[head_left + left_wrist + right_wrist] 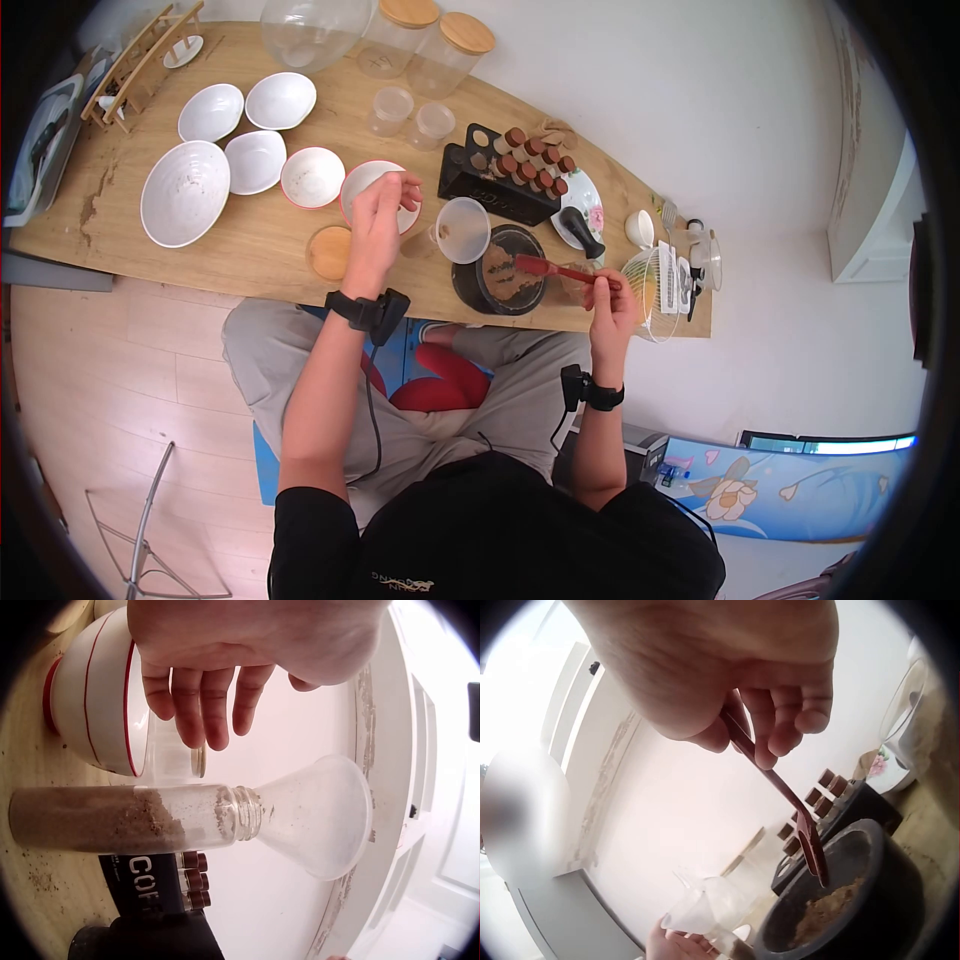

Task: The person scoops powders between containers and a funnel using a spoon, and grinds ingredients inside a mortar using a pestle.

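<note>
My right hand (610, 300) pinches the handle of a dark red scoop (780, 787), its head over the black bowl (462, 290) of brown powder (510, 275). In the right wrist view the scoop's tip overlaps the bowl's opening. My left hand (380, 210) holds nothing; its fingers are loosely bent near the white red-rimmed bowl (105, 690). Close by that hand stands a clear bottle (120, 817), partly filled with brown powder. A translucent funnel (322, 817) sits in the bottle's neck, with some powder in the neck below it.
Behind the black bowl stands a black rack (500, 190) of small brown-capped vials. Several white bowls (185, 195) sit at the left, with a round wooden lid (328, 253) near the front edge. Wooden-lidded jars (440, 65) line the back; a wire basket (650, 290) is at the right.
</note>
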